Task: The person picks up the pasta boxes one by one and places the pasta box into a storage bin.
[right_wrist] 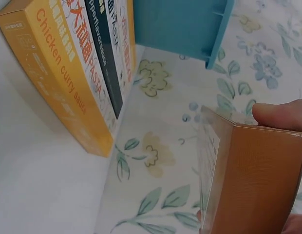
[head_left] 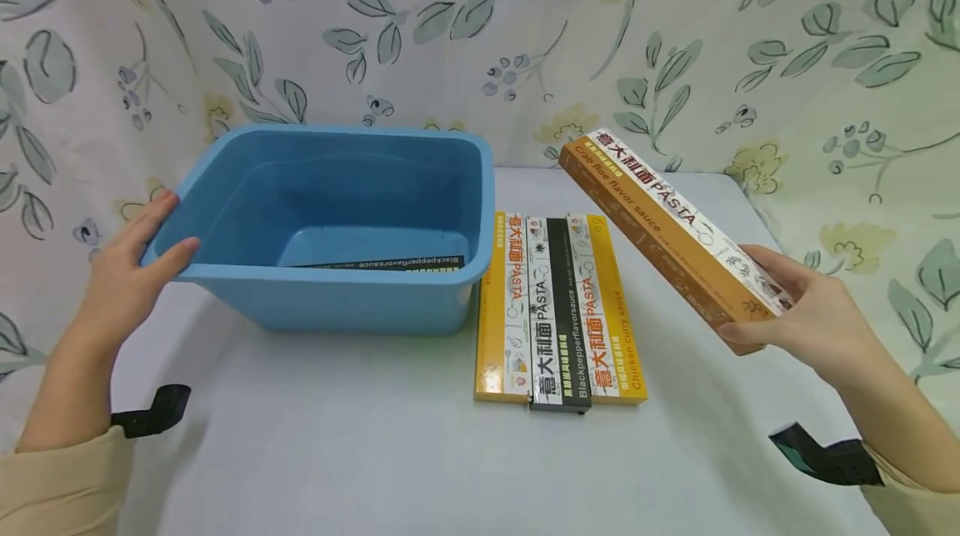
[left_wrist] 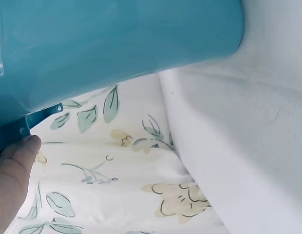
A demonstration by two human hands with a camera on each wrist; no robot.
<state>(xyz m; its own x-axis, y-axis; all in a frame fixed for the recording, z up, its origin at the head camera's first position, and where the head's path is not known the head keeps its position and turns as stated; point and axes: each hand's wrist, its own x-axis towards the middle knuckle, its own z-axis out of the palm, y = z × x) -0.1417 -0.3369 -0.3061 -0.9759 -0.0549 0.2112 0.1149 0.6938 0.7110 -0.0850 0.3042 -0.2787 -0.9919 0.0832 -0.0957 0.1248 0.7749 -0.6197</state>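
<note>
A brown and white pasta box, labelled crab roe flavor sauce, is held tilted above the table by my right hand, thumb on one side and fingers on the other at its near end. My left hand grips the left rim of a blue plastic basin, its thumb over the edge. Inside the basin lies a black pasta box, mostly hidden by the front wall. In the right wrist view, the end of the brown box fills the lower right.
Right of the basin, a yellow pasta box, a black pasta box and a chicken curry pasta box lie side by side on the white table. Floral cloth hangs behind.
</note>
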